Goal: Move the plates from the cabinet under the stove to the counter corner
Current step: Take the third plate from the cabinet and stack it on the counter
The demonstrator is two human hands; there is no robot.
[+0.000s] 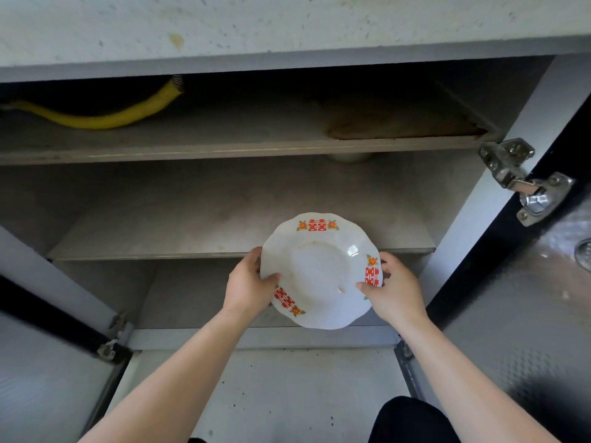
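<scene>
The plate (320, 270) is white with red and orange marks on its rim, and it is in the air in front of the open cabinet (473, 225), at the edge of the lower shelf (192, 225). The left hand (248, 287) grips its left rim, the right hand (391, 290) grips its right rim, thumbs on top. A yellow hose (105, 118) lies on the upper shelf.

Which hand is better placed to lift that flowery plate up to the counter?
Right, but only slightly. The right hand seems to lay its thumb further across the plate. The left hand pinches nearer the opposite rim. Both grip it, so they would likely lift together.
</scene>
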